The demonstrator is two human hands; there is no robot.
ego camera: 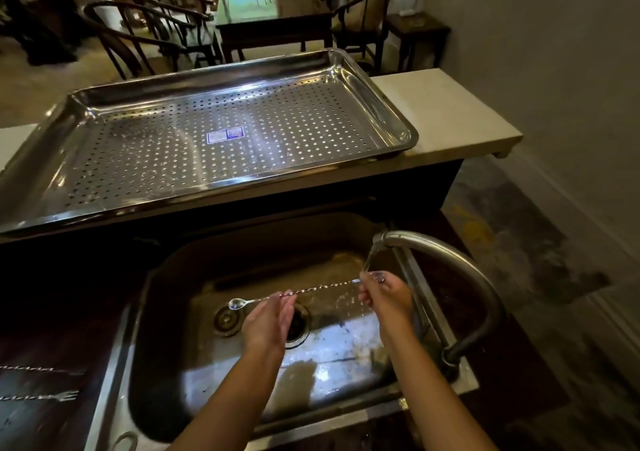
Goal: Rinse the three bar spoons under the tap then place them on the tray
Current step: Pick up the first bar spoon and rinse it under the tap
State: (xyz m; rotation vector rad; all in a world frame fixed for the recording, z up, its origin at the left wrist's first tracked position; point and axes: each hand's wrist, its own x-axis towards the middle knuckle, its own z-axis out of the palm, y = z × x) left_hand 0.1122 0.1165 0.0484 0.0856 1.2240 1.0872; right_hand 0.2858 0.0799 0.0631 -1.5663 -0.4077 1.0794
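A long twisted bar spoon (322, 288) lies level over the steel sink (162, 315), its bowl pointing left. My right hand (382, 294) pinches its right end under the running tap (391, 239), and water falls onto that end. My left hand (272, 322) supports the stem near the bowl, fingers loosely curled against it. Two more bar spoons (38, 397) lie on the dark counter at the left edge, one showing a fork end. The perforated steel tray (62, 121) sits bare on the raised ledge behind the sink.
The curved tap neck (485, 288) arches over the sink's right side. A drain (296, 326) and a round stopper (227, 320) sit on the sink floor. A white ledge (450, 111) carries the tray. Dark chairs and a table (273, 24) stand beyond.
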